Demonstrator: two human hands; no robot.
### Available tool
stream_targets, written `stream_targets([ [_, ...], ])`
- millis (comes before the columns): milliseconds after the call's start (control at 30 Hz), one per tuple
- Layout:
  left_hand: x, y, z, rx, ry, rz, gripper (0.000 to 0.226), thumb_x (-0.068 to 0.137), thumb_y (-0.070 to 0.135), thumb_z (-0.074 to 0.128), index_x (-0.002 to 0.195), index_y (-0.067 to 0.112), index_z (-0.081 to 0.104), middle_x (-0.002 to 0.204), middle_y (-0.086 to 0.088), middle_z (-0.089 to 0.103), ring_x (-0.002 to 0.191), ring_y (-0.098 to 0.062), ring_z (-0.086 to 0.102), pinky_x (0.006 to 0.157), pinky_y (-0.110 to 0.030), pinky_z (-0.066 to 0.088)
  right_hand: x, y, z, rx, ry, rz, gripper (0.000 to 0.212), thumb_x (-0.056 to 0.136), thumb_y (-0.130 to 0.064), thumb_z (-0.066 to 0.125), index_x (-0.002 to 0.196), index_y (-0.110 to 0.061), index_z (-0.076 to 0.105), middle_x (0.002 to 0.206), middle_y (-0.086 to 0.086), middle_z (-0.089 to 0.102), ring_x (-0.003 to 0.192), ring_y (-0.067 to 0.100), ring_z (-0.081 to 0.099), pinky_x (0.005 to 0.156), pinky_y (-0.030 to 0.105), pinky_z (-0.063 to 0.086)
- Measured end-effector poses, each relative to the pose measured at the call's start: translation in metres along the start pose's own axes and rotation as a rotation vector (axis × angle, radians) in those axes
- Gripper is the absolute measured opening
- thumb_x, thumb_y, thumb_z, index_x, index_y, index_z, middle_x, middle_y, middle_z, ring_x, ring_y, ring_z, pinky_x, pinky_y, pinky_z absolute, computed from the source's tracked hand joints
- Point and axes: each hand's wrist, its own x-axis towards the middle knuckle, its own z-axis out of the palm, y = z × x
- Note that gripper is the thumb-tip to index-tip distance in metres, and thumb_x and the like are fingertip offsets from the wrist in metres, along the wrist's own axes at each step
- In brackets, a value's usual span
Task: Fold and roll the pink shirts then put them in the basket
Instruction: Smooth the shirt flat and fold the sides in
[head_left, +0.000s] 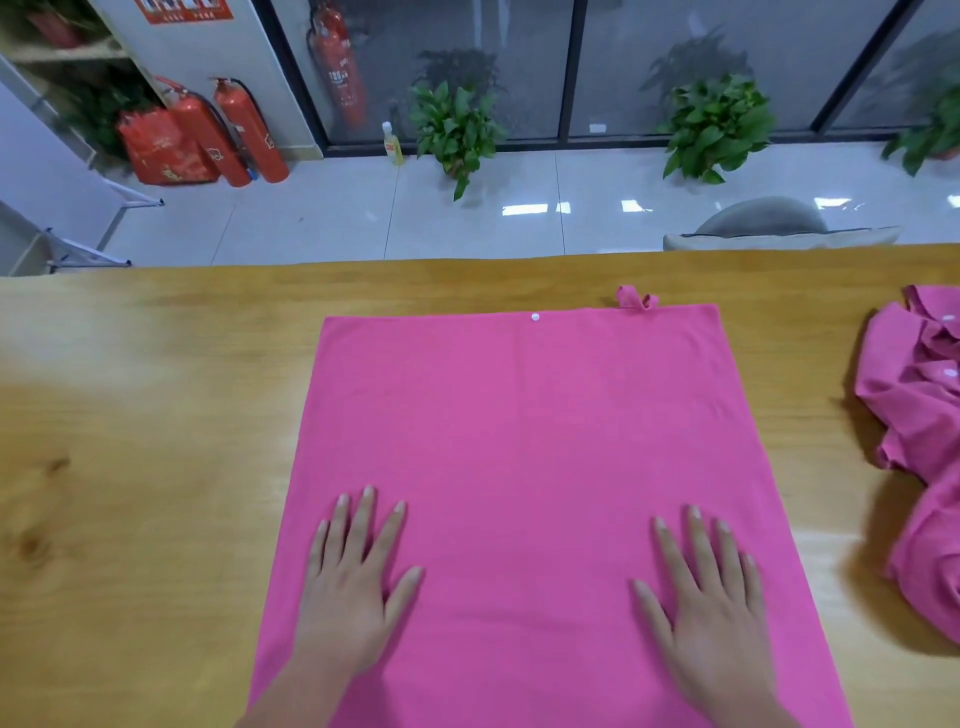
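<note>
A pink shirt lies spread flat on the wooden table, its far edge showing a white button and a small loop of fabric. My left hand rests palm down on the shirt's near left part, fingers straight and spread. Flat on the near right part lies my right hand, fingers spread the same way. A crumpled heap of more pink shirts sits at the table's right edge. No basket is in view.
Beyond the table's far edge are a grey chair back, potted plants and red fire extinguishers on the tiled floor. Bare wood stretches to the left of the shirt.
</note>
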Motion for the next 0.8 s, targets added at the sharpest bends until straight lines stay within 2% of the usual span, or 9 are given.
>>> stream_targets([
  [167, 0.082, -0.021, -0.02, 0.077, -0.03, -0.006, 0.078, 0.101, 0.08, 0.009, 0.165, 0.042, -0.013, 0.175, -0.002, -0.018, 0.161, -0.031, -0.018, 0.131, -0.056, 0.01, 0.081, -0.023, -0.017, -0.026, -0.003, -0.035, 0.075, 0.101, -0.078, 0.01, 0.165, -0.045, -0.011, 0.175, -0.003, -0.02, 0.16, 0.027, -0.021, 0.131, 0.056, 0.004],
  [233, 0.12, -0.025, -0.038, 0.139, -0.082, -0.036, 0.081, 0.098, 0.082, 0.005, 0.164, 0.042, -0.018, 0.175, -0.005, -0.018, 0.161, -0.034, -0.015, 0.131, -0.055, 0.009, 0.118, -0.032, -0.029, -0.048, -0.039, -0.029, 0.075, 0.101, -0.078, 0.008, 0.165, -0.044, -0.012, 0.174, -0.002, -0.022, 0.161, 0.029, -0.019, 0.13, 0.056, 0.005],
  [300, 0.144, -0.018, -0.058, 0.195, -0.111, -0.069, 0.081, 0.1, 0.077, 0.013, 0.166, 0.038, -0.012, 0.175, -0.01, -0.014, 0.161, -0.038, -0.009, 0.13, -0.057, 0.009, 0.139, -0.046, -0.043, -0.052, -0.066, -0.007, 0.076, 0.101, -0.075, 0.011, 0.166, -0.041, -0.008, 0.175, 0.001, -0.02, 0.162, 0.031, -0.013, 0.13, 0.058, 0.008],
  [400, 0.139, 0.013, -0.064, 0.169, -0.041, -0.048, 0.076, 0.105, 0.065, 0.024, 0.168, 0.032, -0.004, 0.175, -0.012, -0.014, 0.16, -0.043, -0.009, 0.129, -0.061, 0.011, 0.128, -0.082, -0.05, -0.013, -0.016, -0.052, 0.075, 0.104, -0.07, 0.015, 0.167, -0.036, -0.005, 0.175, 0.004, -0.019, 0.161, 0.034, -0.014, 0.13, 0.059, 0.005],
  [533, 0.058, 0.06, -0.024, 0.015, -0.012, 0.093, 0.073, 0.106, 0.072, 0.014, 0.167, 0.038, -0.008, 0.175, -0.005, -0.019, 0.16, -0.033, -0.02, 0.131, -0.058, 0.005, 0.05, -0.134, -0.016, 0.022, -0.032, -0.272, 0.074, 0.104, -0.074, 0.01, 0.167, -0.039, -0.007, 0.174, -0.002, -0.023, 0.161, 0.028, -0.02, 0.131, 0.054, 0.001],
  [633, -0.008, 0.027, 0.006, -0.003, -0.013, 0.051, 0.074, 0.105, 0.074, 0.015, 0.166, 0.041, -0.011, 0.174, 0.0, -0.023, 0.16, -0.026, -0.023, 0.131, -0.056, 0.004, 0.001, -0.103, 0.01, 0.028, -0.006, -0.25, 0.074, 0.104, -0.074, 0.023, 0.167, -0.041, 0.004, 0.176, -0.006, -0.013, 0.162, 0.025, -0.013, 0.131, 0.053, 0.008],
  [700, -0.029, -0.018, 0.011, 0.003, 0.035, -0.008, 0.074, 0.105, 0.074, 0.017, 0.167, 0.04, -0.006, 0.175, 0.0, -0.019, 0.161, -0.025, -0.019, 0.131, -0.055, 0.008, -0.016, -0.053, 0.013, -0.024, 0.031, -0.13, 0.075, 0.103, -0.075, 0.023, 0.167, -0.043, -0.001, 0.176, -0.006, -0.014, 0.162, 0.024, -0.015, 0.131, 0.053, 0.008],
  [800, -0.021, -0.061, 0.008, 0.031, -0.004, 0.05, 0.076, 0.103, 0.077, 0.016, 0.167, 0.041, -0.002, 0.175, 0.0, -0.019, 0.161, -0.025, -0.018, 0.131, -0.053, 0.009, -0.02, 0.005, 0.002, -0.04, 0.026, 0.028, 0.076, 0.101, -0.077, 0.015, 0.166, -0.044, -0.008, 0.176, -0.006, -0.017, 0.161, 0.022, -0.019, 0.131, 0.054, 0.008],
])
